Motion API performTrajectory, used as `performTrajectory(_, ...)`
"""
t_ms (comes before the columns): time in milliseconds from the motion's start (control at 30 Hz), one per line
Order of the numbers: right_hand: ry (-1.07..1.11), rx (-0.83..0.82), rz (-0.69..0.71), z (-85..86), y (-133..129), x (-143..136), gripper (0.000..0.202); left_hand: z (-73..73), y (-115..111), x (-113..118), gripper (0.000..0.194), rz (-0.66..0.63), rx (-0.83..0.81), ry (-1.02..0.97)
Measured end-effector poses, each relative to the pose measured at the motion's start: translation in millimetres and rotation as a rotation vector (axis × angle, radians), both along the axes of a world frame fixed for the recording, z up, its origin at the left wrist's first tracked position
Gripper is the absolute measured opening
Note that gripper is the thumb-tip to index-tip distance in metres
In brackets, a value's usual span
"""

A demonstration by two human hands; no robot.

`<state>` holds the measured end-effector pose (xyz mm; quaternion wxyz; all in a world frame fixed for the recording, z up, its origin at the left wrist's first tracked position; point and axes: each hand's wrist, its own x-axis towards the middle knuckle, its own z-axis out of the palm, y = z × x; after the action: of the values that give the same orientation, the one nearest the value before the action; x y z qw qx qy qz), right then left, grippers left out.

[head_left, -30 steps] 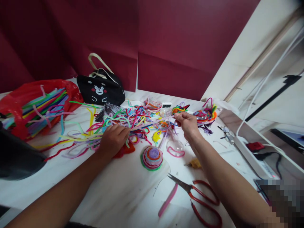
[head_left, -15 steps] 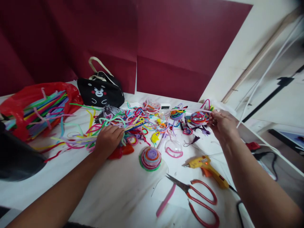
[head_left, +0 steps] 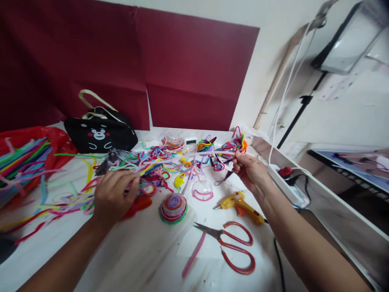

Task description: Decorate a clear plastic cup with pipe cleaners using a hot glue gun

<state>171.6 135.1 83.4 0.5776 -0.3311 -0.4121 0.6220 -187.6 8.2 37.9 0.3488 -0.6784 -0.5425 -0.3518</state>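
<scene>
My right hand (head_left: 247,168) pinches one end of a long pale pink pipe cleaner (head_left: 206,153), stretched leftward above the table. Its other end runs towards my left hand (head_left: 117,192), which is curled over the edge of a heap of colourful pipe cleaners (head_left: 152,164). What the left fingers hold is hidden. Below the strand stands a dome coiled from striped pipe cleaners (head_left: 173,207). Beside it sits a clear dome (head_left: 202,190) with a pink pipe cleaner loop around its lower part.
A yellow glue gun (head_left: 241,207), red-handled scissors (head_left: 223,235) and a pink strip (head_left: 194,253) lie in front. Decorated balls (head_left: 229,149) stand behind. A black bag (head_left: 100,136) and red plastic bag (head_left: 62,146) are left; a power strip (head_left: 290,188) is right.
The view has swung to the right, so things sit further left. My right hand still holds the pale strand, now seen running to the left hand. The left fingers look more curled.
</scene>
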Motion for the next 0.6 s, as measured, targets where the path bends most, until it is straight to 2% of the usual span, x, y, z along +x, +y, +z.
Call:
performTrajectory(67,0.014,-0.001,0.012,1.7,-9,3,0.028,6.7,2,12,0.007,-0.084,-0.026,0.063)
performTrajectory(100,0.021,-0.001,0.012,2.7,-13,4,0.028,10.0,5,15,0.009,-0.081,-0.056,0.053)
performTrajectory(200,0.027,0.003,-0.015,5.0,-21,11,0.028,20.4,20,5,0.019,-0.014,-0.092,-0.026)
performTrajectory(233,0.026,0.008,-0.02,5.3,-23,13,0.027,23.9,27,-3,0.022,0.045,-0.12,-0.128)
performTrajectory(300,0.022,0.015,-0.021,4.6,-25,17,0.026,30.1,42,-22,0.026,0.126,-0.264,-0.231)
performTrajectory(367,0.021,0.007,-0.024,2.8,-25,21,0.026,32.9,54,-36,0.028,0.184,-0.504,-0.238)
performTrajectory(467,0.022,-0.014,-0.035,0.4,-25,23,0.026,28.2,65,-43,0.023,0.181,-0.658,-0.22)
performTrajectory(600,0.026,-0.002,-0.026,0.7,-21,19,0.026,11.3,62,-32,0.036,0.257,-0.75,-0.233)
